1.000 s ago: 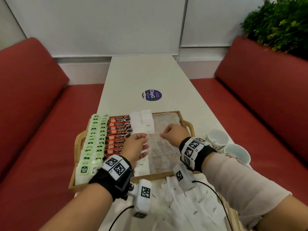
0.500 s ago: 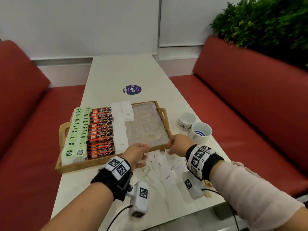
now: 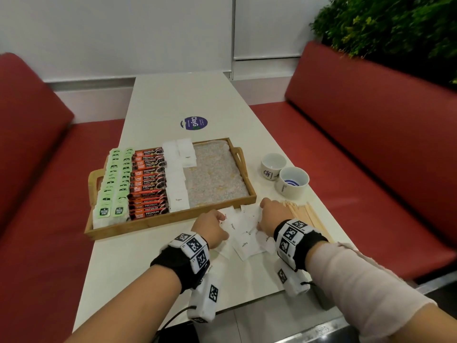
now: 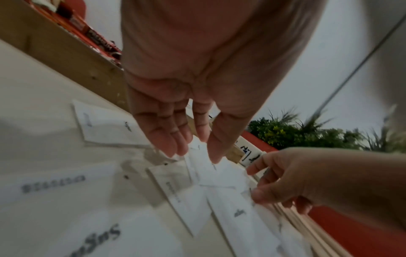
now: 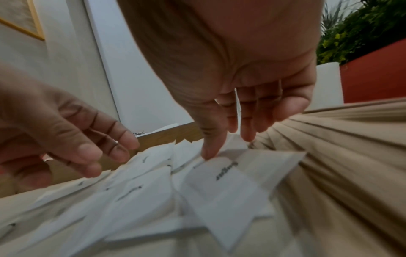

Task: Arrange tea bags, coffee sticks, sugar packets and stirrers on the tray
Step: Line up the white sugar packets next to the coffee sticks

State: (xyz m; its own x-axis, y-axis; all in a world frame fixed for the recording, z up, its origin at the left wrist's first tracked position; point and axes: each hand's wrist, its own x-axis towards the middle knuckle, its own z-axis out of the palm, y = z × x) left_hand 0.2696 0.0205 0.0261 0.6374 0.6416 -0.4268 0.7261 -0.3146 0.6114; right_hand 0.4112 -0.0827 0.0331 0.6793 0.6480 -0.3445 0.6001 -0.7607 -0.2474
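Listing contents, near edge of desk (image 3: 173, 100): loose sugar packets (image 3: 243, 240), white, scattered and overlapping just in front of the tray (image 3: 173, 219).
Left hand (image 3: 210, 227): over the left side of the pile, fingers (image 4: 167, 133) straight and relaxed, tips at the paper, nothing pinched.
Right hand (image 3: 273, 214): over the right side of the pile, fingers (image 5: 212, 139) extended, thumb tip touching one packet; grip apart, no packet clamped.
Tray, wooden, two handles: green tea bags (image 3: 115, 184) in two columns at far left; coffee sticks (image 3: 148, 181) beside them; a column of sugar packets (image 3: 176, 179) next, with a few more beside it at the far end; right part of the liner bare.
Stirrers (image 3: 305, 216): wooden, bundled on the desk, just right of the right hand.
Two cups (image 3: 284, 177): on the desk, right of the tray.
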